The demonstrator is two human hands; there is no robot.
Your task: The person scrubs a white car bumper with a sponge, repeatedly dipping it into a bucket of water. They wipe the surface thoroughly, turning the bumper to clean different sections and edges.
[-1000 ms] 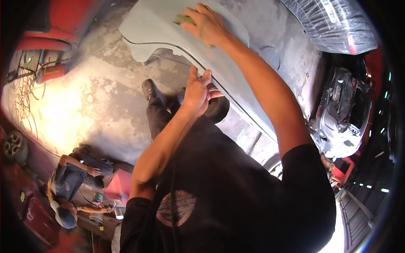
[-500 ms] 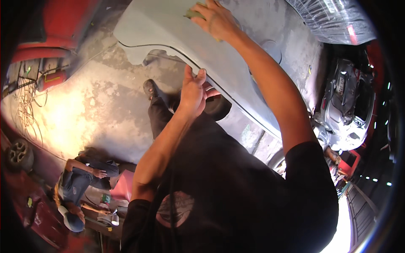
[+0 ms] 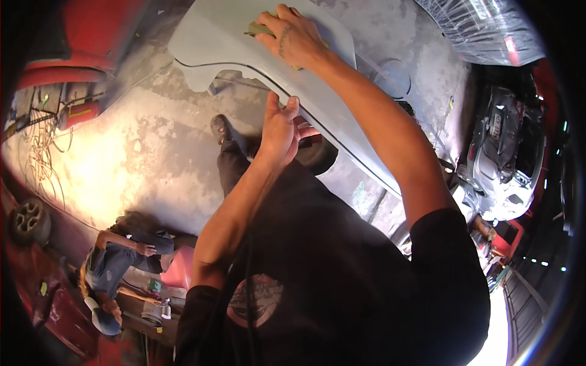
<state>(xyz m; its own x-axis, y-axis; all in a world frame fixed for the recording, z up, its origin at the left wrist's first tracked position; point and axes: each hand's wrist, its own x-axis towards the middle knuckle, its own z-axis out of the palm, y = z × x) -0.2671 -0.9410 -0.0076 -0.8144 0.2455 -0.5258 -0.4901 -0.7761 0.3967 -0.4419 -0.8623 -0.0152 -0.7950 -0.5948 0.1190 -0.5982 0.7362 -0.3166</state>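
A light grey car body panel (image 3: 210, 36) with a dark line along its near edge stretches across the upper middle. My right hand (image 3: 296, 38) presses onto its upper face, fingers curled over a greenish sanding pad (image 3: 261, 28). Part of the pad sticks out by the fingertips; the palm hides the rest. My left hand (image 3: 282, 129) grips the panel's near edge, its thumb and a finger up at the rim and other fingers partly hidden around it.
A dark round wheel (image 3: 320, 157) lies under the panel. At lower left a co-worker in a cap (image 3: 107, 320) sits beside a red part (image 3: 179, 268). Cables (image 3: 43, 146) lie on the floor at left. A plastic-wrapped item (image 3: 482, 27) and car parts (image 3: 503, 158) stand at right.
My right hand has slid left and a little nearer along the panel with the pad. My left hand stays at the edge.
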